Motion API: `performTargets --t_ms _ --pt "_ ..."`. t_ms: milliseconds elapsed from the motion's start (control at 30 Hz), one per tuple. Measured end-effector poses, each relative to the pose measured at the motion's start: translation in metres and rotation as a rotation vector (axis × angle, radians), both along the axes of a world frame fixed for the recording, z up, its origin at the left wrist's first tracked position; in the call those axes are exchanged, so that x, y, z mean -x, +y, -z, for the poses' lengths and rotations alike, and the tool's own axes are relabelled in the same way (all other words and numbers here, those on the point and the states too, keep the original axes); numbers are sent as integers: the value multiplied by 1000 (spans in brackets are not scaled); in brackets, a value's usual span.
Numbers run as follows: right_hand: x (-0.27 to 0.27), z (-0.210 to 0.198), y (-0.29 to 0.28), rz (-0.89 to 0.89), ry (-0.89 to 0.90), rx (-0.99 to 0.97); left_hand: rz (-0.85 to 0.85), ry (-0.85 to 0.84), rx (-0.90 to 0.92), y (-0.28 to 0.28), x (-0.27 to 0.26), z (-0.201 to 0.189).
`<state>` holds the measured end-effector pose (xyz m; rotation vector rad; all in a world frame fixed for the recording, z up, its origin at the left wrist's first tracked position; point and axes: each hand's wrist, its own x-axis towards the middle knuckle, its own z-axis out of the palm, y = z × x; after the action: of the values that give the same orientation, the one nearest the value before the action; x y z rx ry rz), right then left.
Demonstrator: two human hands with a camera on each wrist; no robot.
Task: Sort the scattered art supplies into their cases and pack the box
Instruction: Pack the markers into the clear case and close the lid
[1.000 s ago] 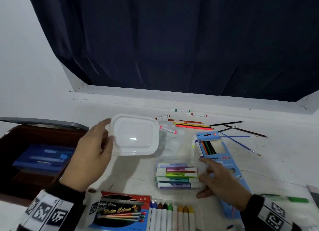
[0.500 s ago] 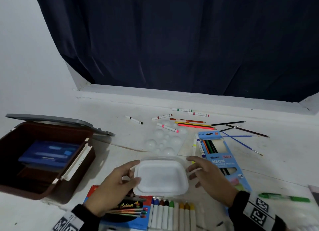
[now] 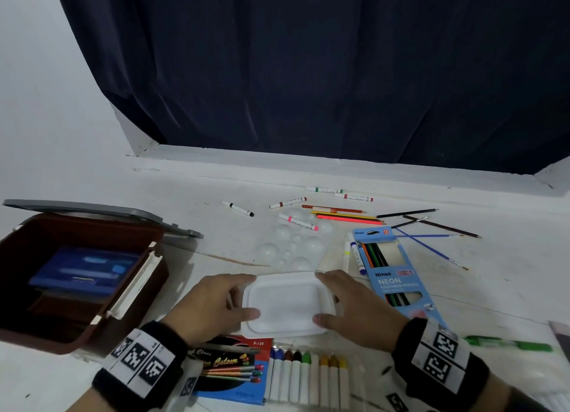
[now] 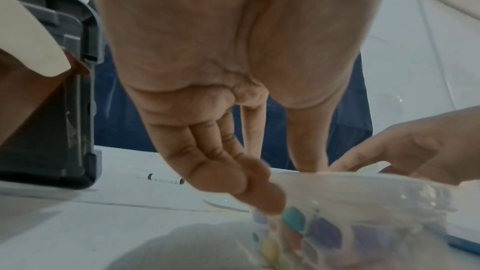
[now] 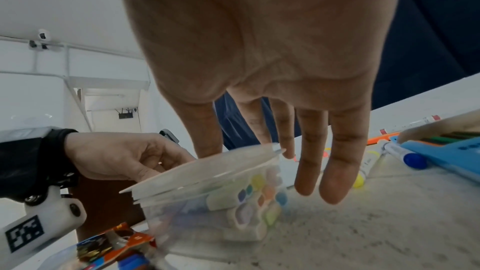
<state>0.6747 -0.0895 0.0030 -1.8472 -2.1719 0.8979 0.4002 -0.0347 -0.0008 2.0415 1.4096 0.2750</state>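
Note:
A translucent white lid lies on the clear tub of pastel highlighters, near the table's front. My left hand holds the lid's left edge between thumb and curled fingers. On the right edge rests my right hand, thumb on top and fingers straight, hanging past the tub's side. From the left wrist the lid shows with my fingertips at its corner. The open brown box stands at the left with a blue case inside.
A blue neon pencil box lies right of the tub, and a clear palette behind it. Loose markers, pencils and brushes lie at the back. A watercolour set, capped markers and a green pen line the front edge.
My left hand brought the lid down from the air at the left onto the highlighter tub. My right hand moved from the tub's side to the lid's right edge.

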Motion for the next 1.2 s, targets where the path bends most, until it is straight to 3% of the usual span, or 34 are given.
performTargets --t_ms 133,367,633,900,1200 --pt "0 -3 10 -34 -96 28 7 141 -38 8 -4 -3" --pt "6 -11 21 -92 -183 92 25 225 -72 13 -8 -2" --pt "9 -4 23 -41 -163 45 7 4 58 18 0 10" --pt "-4 -2 32 46 -3 7 -59 -274 216 9 6 19" --pt "-5 5 29 111 191 81 -54 -306 346 10 9 14"
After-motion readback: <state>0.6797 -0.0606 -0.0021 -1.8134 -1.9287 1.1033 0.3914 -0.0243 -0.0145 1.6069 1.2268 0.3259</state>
